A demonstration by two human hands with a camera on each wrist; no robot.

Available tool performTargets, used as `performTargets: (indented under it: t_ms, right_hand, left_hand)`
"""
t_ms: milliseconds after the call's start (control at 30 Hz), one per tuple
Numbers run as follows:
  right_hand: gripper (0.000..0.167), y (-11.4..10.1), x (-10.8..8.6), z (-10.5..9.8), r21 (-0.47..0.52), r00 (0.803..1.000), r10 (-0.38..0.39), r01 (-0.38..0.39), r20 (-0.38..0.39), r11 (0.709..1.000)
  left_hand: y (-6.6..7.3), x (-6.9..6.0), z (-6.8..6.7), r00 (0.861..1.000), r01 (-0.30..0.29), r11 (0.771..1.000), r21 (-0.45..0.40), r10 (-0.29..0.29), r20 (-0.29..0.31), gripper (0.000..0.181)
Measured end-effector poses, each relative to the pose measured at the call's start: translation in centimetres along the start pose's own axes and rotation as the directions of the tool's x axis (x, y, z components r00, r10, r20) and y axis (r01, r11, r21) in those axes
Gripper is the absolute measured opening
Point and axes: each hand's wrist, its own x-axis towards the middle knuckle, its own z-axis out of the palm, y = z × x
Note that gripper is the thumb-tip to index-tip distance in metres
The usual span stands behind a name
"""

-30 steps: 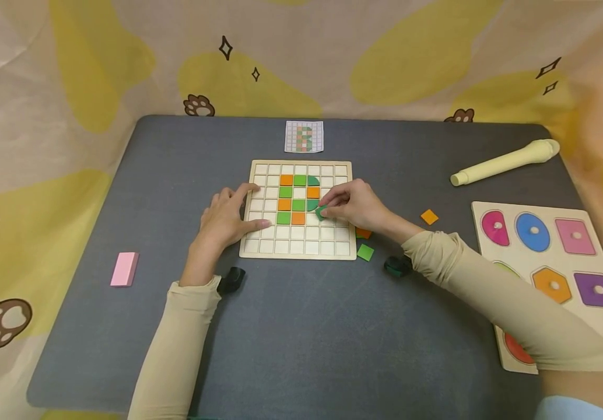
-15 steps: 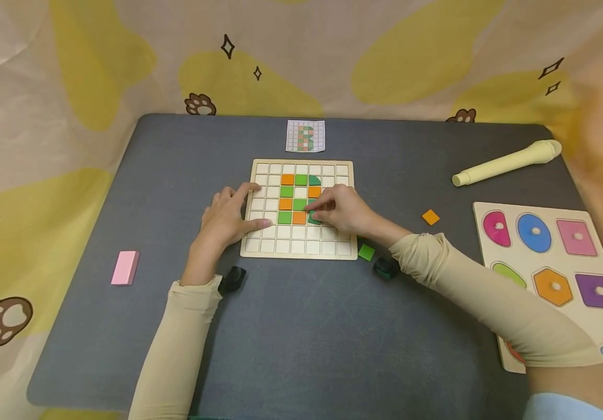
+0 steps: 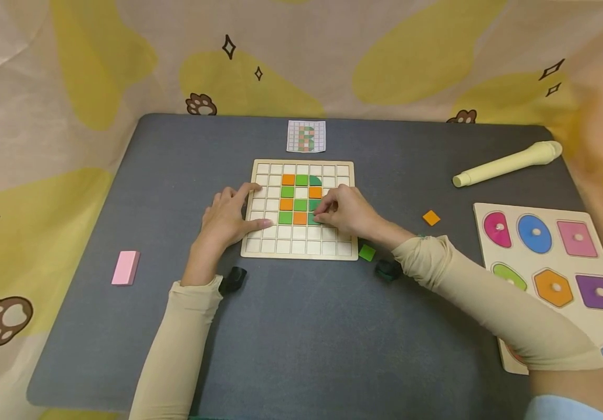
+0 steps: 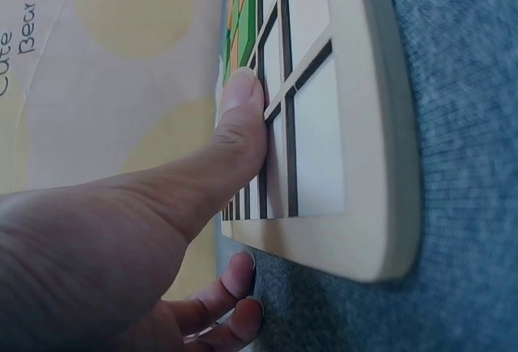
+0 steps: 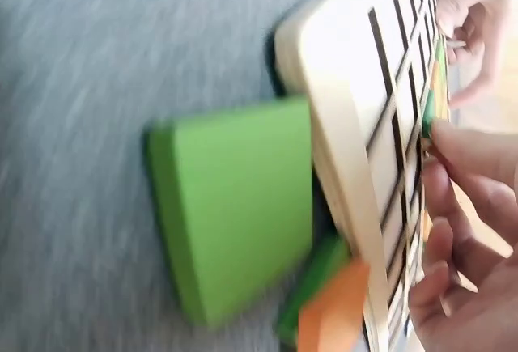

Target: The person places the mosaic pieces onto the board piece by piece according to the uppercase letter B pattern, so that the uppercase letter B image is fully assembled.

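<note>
A wooden grid board (image 3: 291, 248) lies mid-table with orange, green and dark green tiles forming a pattern in its cells. My left hand (image 3: 220, 220) rests along its left side, thumb lying on the grid; the left wrist view shows that thumb (image 4: 239, 129) on the board's face. With fingers curled, my right hand (image 3: 347, 211) pinches a dark green tile (image 3: 311, 219) in the cell right of the lowest orange one. The fingertips partly cover that tile and the dark green one above it. In the right wrist view, the thumb touches the dark green tile (image 5: 428, 116).
A green tile (image 3: 367, 252) lies by the board's lower right corner, with more pieces close by, and an orange tile (image 3: 431, 218) farther right. A pattern card (image 3: 306, 136) is behind the board. Around stand a pink block (image 3: 125, 268), a cream microphone-shaped stick (image 3: 506, 164) and a shape puzzle (image 3: 532, 203).
My right hand has carried the dark green tile left and down into the cell beside the lowest orange tile; its fingers have since drawn slightly back. The left hand stays put.
</note>
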Motion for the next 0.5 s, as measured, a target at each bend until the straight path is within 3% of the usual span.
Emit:
performTargets:
  t_ms: [167,500]
  right_hand:
    - [0.011,1.1,-1.4,-1.8,-0.041,0.998,-0.026,0.029,0.063,0.999]
    - [0.018,4.0,-3.9,-5.1,-0.061,0.991,0.052,-0.045,0.12,0.997]
  left_hand:
    - [0.0,0.0,0.1,1.0,-0.004,1.0,-0.002,0.004,-0.003,0.086]
    - [0.0,0.0,-0.1,1.0,-0.005,1.0,-0.004,0.005,-0.002,0.086]
